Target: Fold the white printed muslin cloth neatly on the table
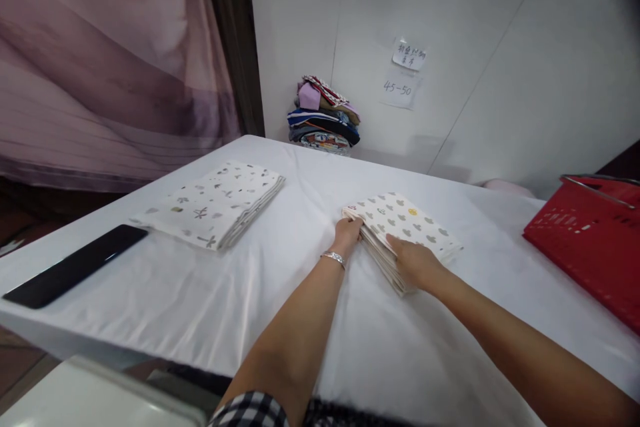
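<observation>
Two folded cloths lie on white table by wall.

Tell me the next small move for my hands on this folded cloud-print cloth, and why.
Probably press and square it: the left hand touches the near corner of the folded white cloud-print cloth, the right hand lies flat on its layered edge, and those layers look slightly fanned on the white table sheet.

Folded patterned cloth lying flat
</observation>
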The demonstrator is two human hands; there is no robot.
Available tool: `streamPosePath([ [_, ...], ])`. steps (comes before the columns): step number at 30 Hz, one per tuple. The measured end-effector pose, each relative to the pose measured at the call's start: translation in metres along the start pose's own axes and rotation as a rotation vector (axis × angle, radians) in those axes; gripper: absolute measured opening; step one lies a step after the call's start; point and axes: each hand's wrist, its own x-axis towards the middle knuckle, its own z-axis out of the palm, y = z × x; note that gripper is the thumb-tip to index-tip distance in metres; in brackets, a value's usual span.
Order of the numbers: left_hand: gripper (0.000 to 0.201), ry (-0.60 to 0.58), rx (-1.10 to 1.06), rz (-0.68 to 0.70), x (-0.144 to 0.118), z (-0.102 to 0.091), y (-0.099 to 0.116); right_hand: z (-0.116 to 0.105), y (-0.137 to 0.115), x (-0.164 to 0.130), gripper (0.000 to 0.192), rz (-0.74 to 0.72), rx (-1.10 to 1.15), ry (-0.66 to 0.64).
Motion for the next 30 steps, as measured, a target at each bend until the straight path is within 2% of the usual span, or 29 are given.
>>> streamPosePath([
  [2, 0.010, 0.005, 0.000, 0.000, -0.001, 0.000, 0.001, -0.001, 0.006, -0.011, 0.066, 0.050, -0.044, -0.028],
  [4, 0.009, 0.011, 0.002, -0.005, -0.002, 0.000, 0.002, 0.002, 0.008, -0.021, 0.061, 0.054, -0.079, 0.032],
  [8, 0.009, 0.009, 0.012, -0.017, -0.005, 0.000, 0.005, 0.019, 0.002, -0.034, 0.050, -0.076, -0.077, 0.246],
  [15, 0.009, 0.008, 0.002, -0.036, -0.006, 0.000, 0.006, 0.028, 0.007, -0.038, 0.044, -0.111, -0.067, 0.396],
  [20, 0.011, 0.019, -0.006, -0.049, -0.003, 0.000, 0.004, 0.050, 0.014, -0.036, 0.043, -0.255, -0.042, 0.517],
  [23, 0.012, 0.029, -0.013, -0.052, -0.002, 0.000, 0.003, 0.056, 0.016, -0.036, 0.048, -0.256, -0.022, 0.521],
  [30, 0.031, 0.046, -0.033, -0.050, 0.003, 0.001, 0.001, 0.048, 0.015, -0.037, 0.053, -0.231, 0.012, 0.384],
])
